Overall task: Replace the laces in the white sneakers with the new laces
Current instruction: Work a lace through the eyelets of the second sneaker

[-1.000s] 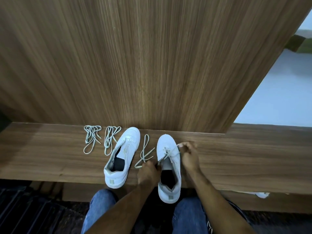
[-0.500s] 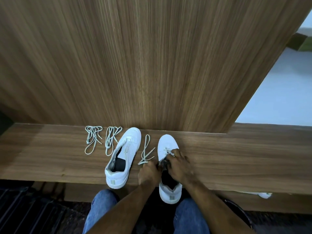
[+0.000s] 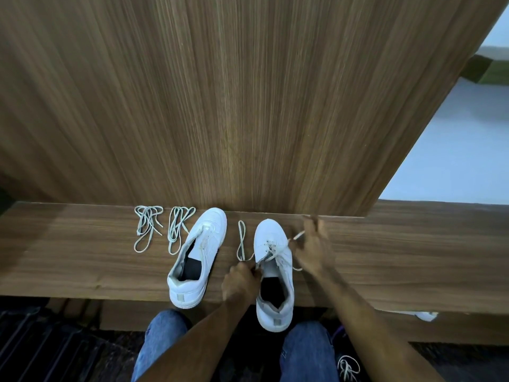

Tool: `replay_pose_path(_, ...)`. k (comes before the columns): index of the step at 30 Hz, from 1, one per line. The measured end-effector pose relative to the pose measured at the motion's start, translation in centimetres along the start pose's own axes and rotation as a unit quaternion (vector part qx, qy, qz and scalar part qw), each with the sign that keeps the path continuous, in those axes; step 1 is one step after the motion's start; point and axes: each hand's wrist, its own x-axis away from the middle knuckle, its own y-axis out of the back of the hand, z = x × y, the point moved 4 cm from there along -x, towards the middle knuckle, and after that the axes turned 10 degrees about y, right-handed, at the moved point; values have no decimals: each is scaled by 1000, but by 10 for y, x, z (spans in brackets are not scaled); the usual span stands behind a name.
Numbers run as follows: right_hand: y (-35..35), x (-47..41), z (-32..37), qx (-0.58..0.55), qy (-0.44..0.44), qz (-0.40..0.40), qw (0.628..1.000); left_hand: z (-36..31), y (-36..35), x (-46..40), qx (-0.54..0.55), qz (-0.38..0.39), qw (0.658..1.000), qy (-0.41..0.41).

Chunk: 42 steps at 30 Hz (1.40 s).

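- Change since half a second ago: the right hand (image 3: pixel 311 250) has left the tongue area of the right sneaker (image 3: pixel 274 271) and swung out to that shoe's right side, drawing a lace end (image 3: pixel 298 235) outward with it; the left hand (image 3: pixel 240 282) remains at the shoe's left edge.
- Sneakers, white: two. Both stand on the wooden ledge (image 3: pixel 82 260), toes toward the wooden panel (image 3: pixel 220 106), heels toward the person.
- Left sneaker (image 3: pixel 199 256): one, with no lace visible in it, tongue and dark insole exposed, angled slightly, heel at the ledge's near edge.
- The right sneaker: one, partly laced near the toe, its heel hanging past the ledge's near edge.
- Lace through the right sneaker: one. Its right end runs up to the right hand; its left part forms a loose loop (image 3: pixel 242 241) lying on the ledge between the two shoes.
- Loose lace bundles: two, side by side on the ledge left of the left sneaker, the far-left bundle (image 3: pixel 146 228) and the nearer bundle (image 3: pixel 179 228), not touching the shoe.
- Further lace: one, lying on the dark floor (image 3: pixel 348 368) near the person's right knee.
- Left hand: fingers curled, pinching the lace at the right sneaker's left eyelet row.
- Right hand: motion-blurred; fingers appear curled round the lace end, one finger raised.
- Knees in blue jeans (image 3: pixel 162 343): two, below the ledge.
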Motion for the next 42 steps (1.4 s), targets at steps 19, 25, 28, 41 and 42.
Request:
replay_pose_path(19,30,-25,12,-334,-70,-164,925,-1,2,2,4,-10,1000,-3)
replay_pose_path(25,26,-29,-8,-131,-53,-40,989,0,-1,-1,4,-8,1000,-3)
replay_pose_path(28,-10,2,-11,-12,-43,60,997,0,-2,-3,-1,-9,1000,0)
replay_pose_path(41,-66,50,-18,-319,-219,-32,922,25,3,-2,156,-31,987,-12)
replay_pose_path(42,-65,50,-20,-363,-249,-46,897,24,4,-1,171,-29,985,-11)
